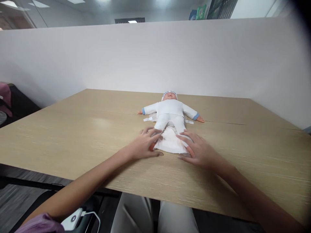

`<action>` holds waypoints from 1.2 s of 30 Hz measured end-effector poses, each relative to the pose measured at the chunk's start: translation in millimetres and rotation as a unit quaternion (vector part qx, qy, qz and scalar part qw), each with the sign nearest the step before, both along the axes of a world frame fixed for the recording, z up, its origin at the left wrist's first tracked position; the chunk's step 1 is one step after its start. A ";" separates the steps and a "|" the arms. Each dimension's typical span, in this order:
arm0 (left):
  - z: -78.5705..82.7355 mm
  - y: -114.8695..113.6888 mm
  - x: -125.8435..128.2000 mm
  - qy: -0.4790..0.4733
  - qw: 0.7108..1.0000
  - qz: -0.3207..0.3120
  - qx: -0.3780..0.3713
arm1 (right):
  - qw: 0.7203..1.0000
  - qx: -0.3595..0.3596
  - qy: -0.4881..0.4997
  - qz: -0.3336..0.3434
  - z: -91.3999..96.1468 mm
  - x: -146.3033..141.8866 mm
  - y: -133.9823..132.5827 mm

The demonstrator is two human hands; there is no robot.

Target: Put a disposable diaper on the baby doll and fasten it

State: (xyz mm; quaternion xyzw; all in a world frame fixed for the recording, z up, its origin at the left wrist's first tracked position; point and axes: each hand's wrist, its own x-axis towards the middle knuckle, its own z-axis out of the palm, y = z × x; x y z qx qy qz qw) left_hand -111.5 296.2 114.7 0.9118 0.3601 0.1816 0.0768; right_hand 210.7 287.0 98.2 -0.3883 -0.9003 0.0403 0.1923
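Observation:
A baby doll (pixel 170 108) in a white outfit with blue cuffs and a printed cap lies on its back, arms out. Beneath its hips and legs is a spread white diaper (pixel 170 142), whose side tabs stick out at both sides of the waist. My left hand (pixel 145 143) rests over the doll's foot on the left, fingers apart, at the diaper's edge. On the other side, my right hand (pixel 196 149) lies over the other lower leg and foot with its fingers spread. Neither hand visibly grips anything. Both doll feet are partly hidden by my fingers.
The wooden table (pixel 73 136) has a seam across it near the doll. A white partition (pixel 136 58) rises behind. At the far left stand dark and pink items (pixel 9 100). Below the front edge, a white device (pixel 72 220) with a cable lies beside my legs.

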 end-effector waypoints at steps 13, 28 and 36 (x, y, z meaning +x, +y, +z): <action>39.1 59.6 25.1 -0.159 0.982 0.073 -0.069 | 0.979 -0.023 0.197 -0.050 29.5 -8.8 61.4; 12.6 185.6 49.7 -0.410 0.840 0.087 -0.345 | 0.885 -0.220 0.381 -0.152 12.0 -29.8 179.5; 11.3 123.0 28.2 -0.387 0.803 0.066 -0.448 | 0.868 -0.299 0.368 -0.145 14.6 -9.9 112.7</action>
